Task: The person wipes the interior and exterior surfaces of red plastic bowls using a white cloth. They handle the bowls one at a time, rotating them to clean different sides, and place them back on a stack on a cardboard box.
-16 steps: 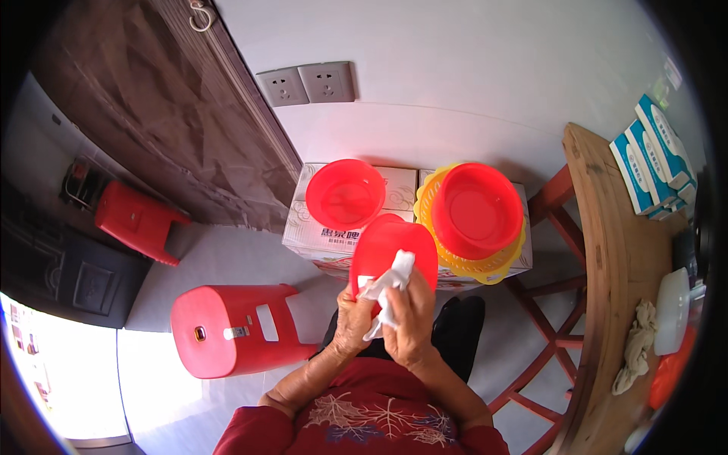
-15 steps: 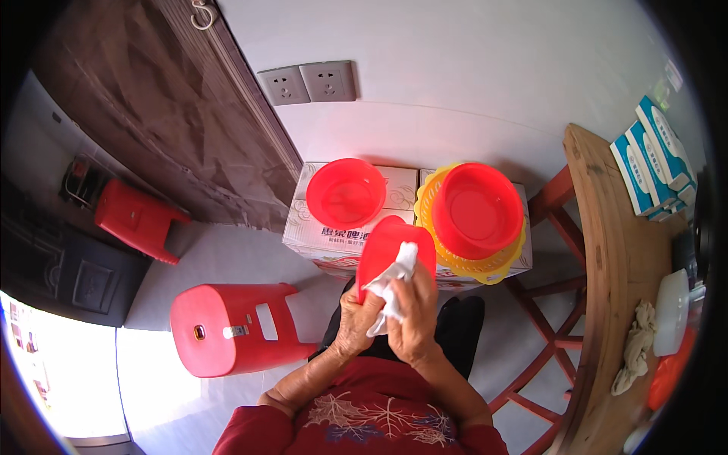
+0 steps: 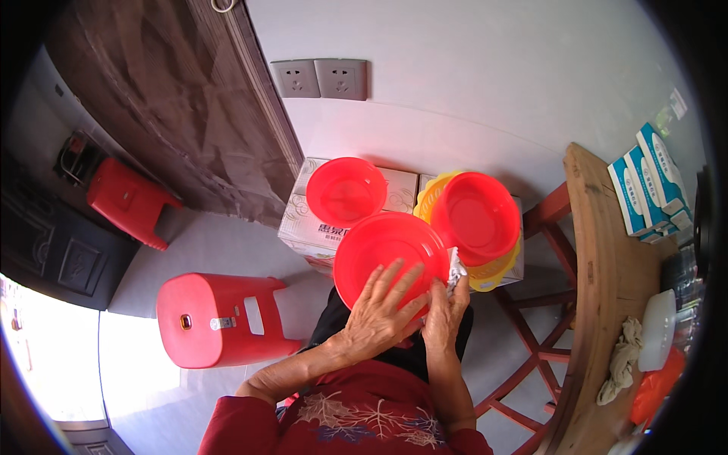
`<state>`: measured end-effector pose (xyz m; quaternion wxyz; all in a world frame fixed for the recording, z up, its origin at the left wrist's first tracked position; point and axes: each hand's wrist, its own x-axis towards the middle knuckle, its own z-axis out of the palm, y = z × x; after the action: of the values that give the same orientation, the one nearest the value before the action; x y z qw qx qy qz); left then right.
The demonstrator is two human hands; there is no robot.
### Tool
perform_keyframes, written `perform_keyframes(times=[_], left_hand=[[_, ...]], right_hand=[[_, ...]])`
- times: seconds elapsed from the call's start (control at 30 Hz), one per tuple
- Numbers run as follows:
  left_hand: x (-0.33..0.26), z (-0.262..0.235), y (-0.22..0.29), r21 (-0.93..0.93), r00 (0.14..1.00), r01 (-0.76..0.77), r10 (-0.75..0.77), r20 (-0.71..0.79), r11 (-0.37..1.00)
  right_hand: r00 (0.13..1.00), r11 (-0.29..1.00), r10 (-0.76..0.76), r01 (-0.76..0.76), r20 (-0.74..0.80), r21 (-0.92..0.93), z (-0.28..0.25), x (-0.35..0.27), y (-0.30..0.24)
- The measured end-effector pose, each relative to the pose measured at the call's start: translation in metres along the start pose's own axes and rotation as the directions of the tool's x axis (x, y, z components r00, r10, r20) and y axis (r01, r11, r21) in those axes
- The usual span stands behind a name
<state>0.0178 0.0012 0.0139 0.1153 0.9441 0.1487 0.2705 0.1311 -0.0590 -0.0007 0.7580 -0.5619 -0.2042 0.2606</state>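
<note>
The held red plastic basin (image 3: pixel 371 250) sits above the person's lap, its open side up, in front of 2 printed cardboard boxes (image 3: pixel 309 220). The left hand (image 3: pixel 379 315) lies over its near side, back of the hand upward, fingers apart and reaching over the inside (how firmly they press, I cannot tell). The right hand (image 3: pixel 445 315) is at the right rim, fingers clamped on a crumpled white cloth (image 3: pixel 456 271) there.

On the boxes, a smaller red basin (image 3: pixel 345 186) stands at the left; at the right, a deep red basin (image 3: pixel 474 216) rests in a yellow scalloped-edge basket (image 3: pixel 491 276). A red plastic stool (image 3: pixel 193 318) lies on its side to the left. A wooden table (image 3: pixel 607 296) at the right bears a beige rag (image 3: pixel 623 360).
</note>
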Motion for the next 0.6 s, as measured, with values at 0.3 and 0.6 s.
perform_keyframes(times=[0.3,0.6], left_hand=[[-0.019,0.0,-0.019,-0.938,0.57,0.346,-0.788,0.235,-0.03],[-0.057,0.054,-0.037,-0.953,0.399,0.264,-0.916,-0.031,0.147]], right_hand=[[0.994,0.987,0.015,0.002,-0.105,0.161,0.007,-0.004,0.012],[0.825,0.79,-0.55,0.464,-0.131,-0.401,-0.015,0.005,-0.003]])
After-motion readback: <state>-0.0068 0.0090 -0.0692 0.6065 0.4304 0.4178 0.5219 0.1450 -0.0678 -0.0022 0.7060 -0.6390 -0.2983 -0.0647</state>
